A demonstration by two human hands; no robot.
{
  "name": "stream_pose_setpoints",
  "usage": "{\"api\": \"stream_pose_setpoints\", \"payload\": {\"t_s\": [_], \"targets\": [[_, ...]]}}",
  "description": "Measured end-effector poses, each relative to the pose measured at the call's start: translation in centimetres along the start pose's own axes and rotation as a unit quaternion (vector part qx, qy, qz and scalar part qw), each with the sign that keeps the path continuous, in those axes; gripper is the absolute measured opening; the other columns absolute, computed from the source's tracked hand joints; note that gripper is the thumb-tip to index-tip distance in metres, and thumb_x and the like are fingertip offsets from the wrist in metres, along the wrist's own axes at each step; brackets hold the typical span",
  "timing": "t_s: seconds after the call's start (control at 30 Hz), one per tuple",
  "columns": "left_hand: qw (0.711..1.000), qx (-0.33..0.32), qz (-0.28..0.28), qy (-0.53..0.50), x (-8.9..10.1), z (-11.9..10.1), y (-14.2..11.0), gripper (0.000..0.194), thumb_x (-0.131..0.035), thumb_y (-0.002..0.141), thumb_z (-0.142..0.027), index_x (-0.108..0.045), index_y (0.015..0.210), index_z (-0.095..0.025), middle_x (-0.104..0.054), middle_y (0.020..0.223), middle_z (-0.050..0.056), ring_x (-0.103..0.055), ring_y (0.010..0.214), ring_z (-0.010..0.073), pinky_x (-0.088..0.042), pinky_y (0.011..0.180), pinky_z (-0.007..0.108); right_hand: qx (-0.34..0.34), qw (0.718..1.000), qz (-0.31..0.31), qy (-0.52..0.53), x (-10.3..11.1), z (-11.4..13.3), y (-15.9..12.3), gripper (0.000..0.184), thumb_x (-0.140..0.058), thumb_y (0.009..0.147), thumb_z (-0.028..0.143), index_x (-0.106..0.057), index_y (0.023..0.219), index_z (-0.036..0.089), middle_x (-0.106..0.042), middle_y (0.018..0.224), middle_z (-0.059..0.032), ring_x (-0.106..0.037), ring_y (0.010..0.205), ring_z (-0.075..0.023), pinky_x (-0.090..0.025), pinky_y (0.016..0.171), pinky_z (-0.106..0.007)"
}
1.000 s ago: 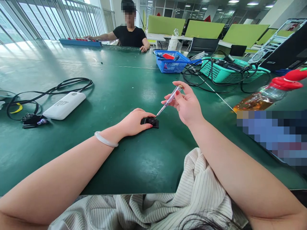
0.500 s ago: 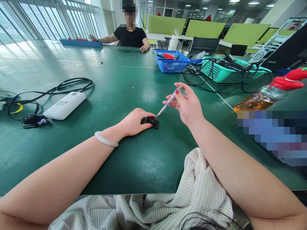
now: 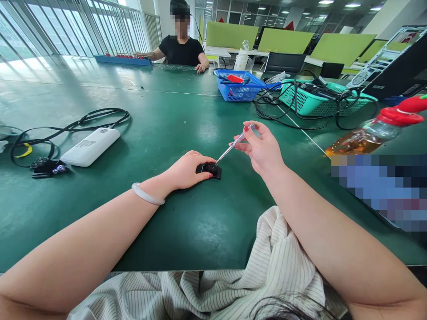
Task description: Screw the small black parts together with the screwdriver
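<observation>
My left hand (image 3: pixel 188 170) rests on the green table and grips a small black part (image 3: pixel 212 169) between thumb and fingers, keeping it flat on the surface. The part has a dark raised middle; its finer detail is too small to make out. In my right hand (image 3: pixel 263 144) is a slim screwdriver (image 3: pixel 236 142) with a clear pinkish handle, held slantwise by the fingertips. Its metal tip meets the far edge of the black part, close to my left fingertips.
To the left lie a white power bank (image 3: pixel 90 147) and a looped black cable (image 3: pixel 100 114). A blue basket (image 3: pixel 238 92), a green basket (image 3: pixel 308 103) with cables and a red-capped bottle (image 3: pixel 358 138) stand right. Across the table, a person (image 3: pixel 183 50) touches a blue rack (image 3: pixel 123 60).
My right hand and the screwdriver's handle end have dropped slightly, while the tip stays at the black part. My left hand is still. The far blue rack has slid right.
</observation>
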State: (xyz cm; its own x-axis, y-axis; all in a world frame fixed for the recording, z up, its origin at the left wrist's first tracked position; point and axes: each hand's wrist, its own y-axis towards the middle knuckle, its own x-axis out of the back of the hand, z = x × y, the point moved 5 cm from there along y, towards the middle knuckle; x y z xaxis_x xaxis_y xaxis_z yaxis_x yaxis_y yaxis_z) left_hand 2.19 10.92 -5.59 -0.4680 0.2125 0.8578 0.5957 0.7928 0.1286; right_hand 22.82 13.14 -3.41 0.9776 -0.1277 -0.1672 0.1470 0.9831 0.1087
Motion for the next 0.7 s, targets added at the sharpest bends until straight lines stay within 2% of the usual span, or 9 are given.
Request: {"api": "stream_pose_setpoints", "payload": {"t_s": [0.13,0.27,0.5,0.7], "targets": [[1.0,-0.001,0.0,-0.001,0.04,-0.02,-0.03,0.044,-0.066,0.088,-0.039,-0.072,0.13,-0.026,-0.076,0.117,0.006,-0.06,0.12,0.0301,-0.05,0.109,0.047,-0.018,1.0,-0.003,-0.005,-0.33,0.07,-0.31,0.003,-0.056,0.101,0.024,-0.056,0.103,0.026,-0.071,0.074,0.0066,-0.076,0.065,-0.012,-0.065,0.085,-0.035],[1.0,-0.002,0.003,0.002,0.06,-0.09,-0.03,0.043,-0.066,0.088,-0.037,-0.072,0.129,-0.027,-0.076,0.116,0.006,-0.061,0.119,0.0296,-0.049,0.109,0.046,-0.042,0.999,-0.009,-0.011,-0.59,-0.14,-0.69,0.015,-0.042,0.103,0.015,-0.053,0.101,0.025,-0.073,0.076,0.0037,-0.078,0.068,-0.0139,-0.065,0.09,-0.038],[1.0,-0.01,0.001,0.005,0.03,-0.17,0.04,0.044,-0.066,0.088,-0.038,-0.072,0.13,-0.026,-0.077,0.115,0.006,-0.061,0.118,0.0293,-0.048,0.11,0.046,-0.042,0.999,-0.013,-0.005,-0.69,0.06,-0.86,0.019,-0.039,0.102,0.011,-0.051,0.097,0.025,-0.073,0.074,0.0038,-0.078,0.069,-0.0141,-0.065,0.093,-0.039],[1.0,-0.015,0.001,-0.001,0.02,-0.17,0.01,0.044,-0.065,0.089,-0.039,-0.072,0.131,-0.027,-0.077,0.116,0.005,-0.061,0.118,0.029,-0.048,0.11,0.046,-0.043,0.999,-0.014,-0.002,-0.49,-0.22,-0.67,0.016,-0.04,0.103,0.016,-0.05,0.097,0.026,-0.073,0.077,0.0028,-0.078,0.069,-0.0143,-0.064,0.093,-0.04]]}}
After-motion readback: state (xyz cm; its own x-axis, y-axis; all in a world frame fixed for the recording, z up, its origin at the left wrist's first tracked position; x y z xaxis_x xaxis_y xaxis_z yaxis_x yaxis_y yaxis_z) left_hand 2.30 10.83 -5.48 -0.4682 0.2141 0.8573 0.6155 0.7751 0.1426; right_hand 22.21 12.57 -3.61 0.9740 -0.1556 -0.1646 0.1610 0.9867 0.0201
